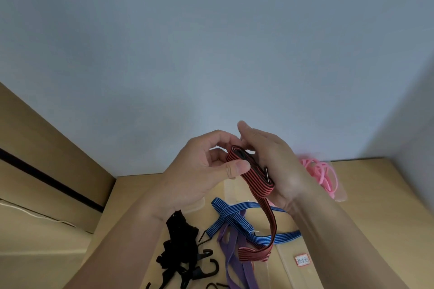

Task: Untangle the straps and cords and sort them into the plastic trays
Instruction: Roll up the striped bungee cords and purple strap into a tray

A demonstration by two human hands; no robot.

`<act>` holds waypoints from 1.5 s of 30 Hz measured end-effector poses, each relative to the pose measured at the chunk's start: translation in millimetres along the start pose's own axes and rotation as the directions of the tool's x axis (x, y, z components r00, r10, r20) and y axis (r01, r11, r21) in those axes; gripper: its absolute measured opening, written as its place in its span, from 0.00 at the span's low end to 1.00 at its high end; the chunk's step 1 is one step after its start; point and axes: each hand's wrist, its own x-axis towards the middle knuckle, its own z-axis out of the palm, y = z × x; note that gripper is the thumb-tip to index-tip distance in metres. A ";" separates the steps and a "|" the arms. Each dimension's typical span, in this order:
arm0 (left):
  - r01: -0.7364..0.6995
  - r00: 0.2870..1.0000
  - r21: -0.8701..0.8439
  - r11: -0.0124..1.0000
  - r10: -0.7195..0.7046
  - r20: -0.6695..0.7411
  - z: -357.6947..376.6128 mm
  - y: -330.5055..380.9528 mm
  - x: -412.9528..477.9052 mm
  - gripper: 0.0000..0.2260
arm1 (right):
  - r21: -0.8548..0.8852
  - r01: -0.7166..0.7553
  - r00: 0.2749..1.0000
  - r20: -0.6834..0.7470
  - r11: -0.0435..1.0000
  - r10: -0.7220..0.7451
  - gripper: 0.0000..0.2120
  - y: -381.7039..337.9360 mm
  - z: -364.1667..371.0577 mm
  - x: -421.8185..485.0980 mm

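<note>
A red strap with black stripes point(257, 183) is wound into a flat coil held up above the table. My right hand point(273, 159) grips the coil from the right, fingers wrapped over it. With thumb and fingers, my left hand point(204, 169) pinches the coil's left end. The strap's loose tail hangs down to the table point(254, 253). Under it lie a blue striped strap point(237, 220), a purple strap point(234, 263) and black cords with hooks point(180, 248). A pink cord point(321, 173) sits in a clear plastic tray point(340, 195) at the right.
The wooden table point(366, 223) meets a grey wall at the back and right. A clear tray with a small pink label point(302, 260) lies near the front. A cardboard box point(47, 159) stands to the left.
</note>
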 end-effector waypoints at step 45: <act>-0.316 0.672 0.676 0.665 0.660 -0.336 6.4 -25.8 12.1 0.09 | 0.080 -0.058 0.994 -0.088 0.995 0.065 0.21 5.4 10.7 -3.3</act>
